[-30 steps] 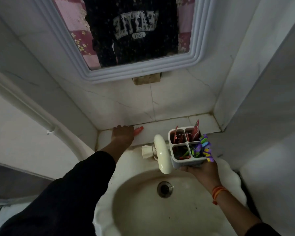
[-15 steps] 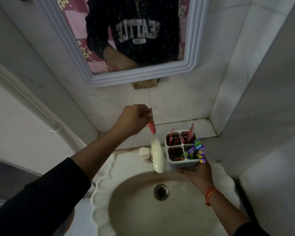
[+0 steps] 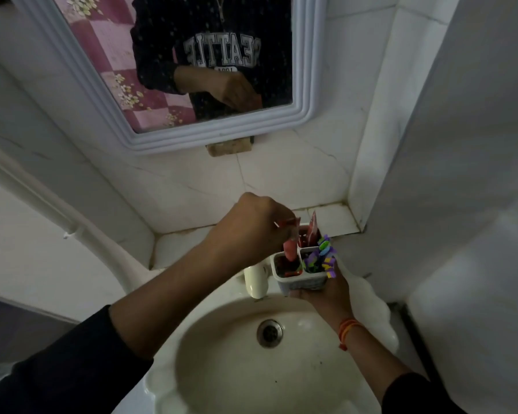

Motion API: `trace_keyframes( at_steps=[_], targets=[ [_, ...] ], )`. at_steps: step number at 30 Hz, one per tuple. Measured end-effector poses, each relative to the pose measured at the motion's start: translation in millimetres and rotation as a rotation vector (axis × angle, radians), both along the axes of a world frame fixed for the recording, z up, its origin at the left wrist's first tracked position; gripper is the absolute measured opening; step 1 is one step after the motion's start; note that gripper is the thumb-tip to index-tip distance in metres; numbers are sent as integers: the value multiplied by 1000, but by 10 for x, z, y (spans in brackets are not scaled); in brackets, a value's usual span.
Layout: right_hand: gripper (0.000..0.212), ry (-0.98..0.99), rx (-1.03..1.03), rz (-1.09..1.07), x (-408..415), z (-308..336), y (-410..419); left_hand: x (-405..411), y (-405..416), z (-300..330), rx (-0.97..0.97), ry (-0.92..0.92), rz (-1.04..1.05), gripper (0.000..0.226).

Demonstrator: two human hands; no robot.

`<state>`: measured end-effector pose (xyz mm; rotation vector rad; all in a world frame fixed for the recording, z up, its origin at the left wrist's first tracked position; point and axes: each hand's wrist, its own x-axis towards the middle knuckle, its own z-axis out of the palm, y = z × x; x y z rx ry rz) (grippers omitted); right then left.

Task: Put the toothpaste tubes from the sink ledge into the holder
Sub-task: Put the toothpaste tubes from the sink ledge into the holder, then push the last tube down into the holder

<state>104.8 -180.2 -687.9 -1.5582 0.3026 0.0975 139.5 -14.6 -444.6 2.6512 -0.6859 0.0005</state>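
Note:
My right hand (image 3: 326, 294) holds a white four-compartment holder (image 3: 304, 279) from below, above the basin's back rim. My left hand (image 3: 251, 225) grips a red toothpaste tube (image 3: 290, 248) by its flat end, cap pointing down into the holder's front-left compartment. Other red tubes (image 3: 313, 231) stand in the back compartments. Colourful purple and green items (image 3: 323, 255) fill the front-right compartment. The tiled sink ledge (image 3: 332, 218) behind shows no tubes where it is visible.
A cream basin (image 3: 222, 369) with a metal drain (image 3: 269, 333) lies below. A white tap (image 3: 254, 282) stands just left of the holder. A white-framed mirror (image 3: 305, 85) hangs above; walls close in on the right, and a white pipe (image 3: 42, 201) runs on the left.
My left hand took a red tube off the ledge, lifted it and carried it right, over the holder. It now points down into the front-left compartment. The holder stayed in my right hand.

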Motion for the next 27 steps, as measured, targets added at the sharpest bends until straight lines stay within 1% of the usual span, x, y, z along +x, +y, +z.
trace_keyframes(
  at_steps=[1,2,4,5,6,7,8,9,10,11,13,14,16,17,18,19,20,21,22,23,24,25,26,27],
  targets=[
    [84,-15,3,6,27,-53,-6,3,-32,-56,55,35,5,17],
    [82,10,13,-14,51,-108,-16,11,-65,-130,137,77,6,19],
    [76,91,31,46,55,-132,-33,3,-120,-298,284,127,3,24],
    [75,131,81,63,62,-138,-40,3,-136,-373,322,134,10,25],
    [73,172,197,45,95,-131,-41,8,-144,-427,343,132,21,25],
    [69,170,288,21,93,-105,-50,21,-147,-450,353,129,32,25],
    [61,128,384,-29,88,-67,-43,42,-143,-446,339,138,42,24],
    [47,76,470,-40,76,-18,-41,75,-129,-429,289,162,56,22],
    [38,87,566,-25,70,68,-9,113,-106,-388,215,190,70,20],
    [43,120,642,-7,62,98,-1,161,-85,-341,141,206,84,17],
    [61,155,790,-25,77,162,4,306,-36,-301,30,208,150,13],
    [61,140,825,-26,65,221,20,408,-16,-330,9,204,202,14],
    [40,99,704,-26,15,216,18,639,7,-463,80,250,288,21],
    [40,89,666,-27,-15,179,11,724,0,-531,161,325,299,25],
    [51,94,661,-61,-22,190,27,773,-23,-595,240,416,301,28],
    [71,96,657,-72,-5,174,10,796,-54,-645,302,497,288,29],
    [78,106,653,-84,-1,195,7,812,-78,-695,315,567,279,30],
    [62,99,610,-53,1,178,15,832,-105,-745,287,623,287,28],
    [36,92,546,-51,-32,200,24,851,-128,-789,250,652,302,26],
    [38,65,452,-45,-22,136,-6,860,-149,-810,233,660,316,24],
    [56,80,424,-79,27,154,-12,878,-167,-821,204,659,332,22],
    [71,87,386,-67,81,138,-18,908,-183,-825,178,649,348,22],
    [79,108,374,-66,113,179,-37,947,-197,-829,141,648,373,23],
    [79,79,295,-67,155,135,-89,986,-211,-818,69,674,408,23]
  ],
)
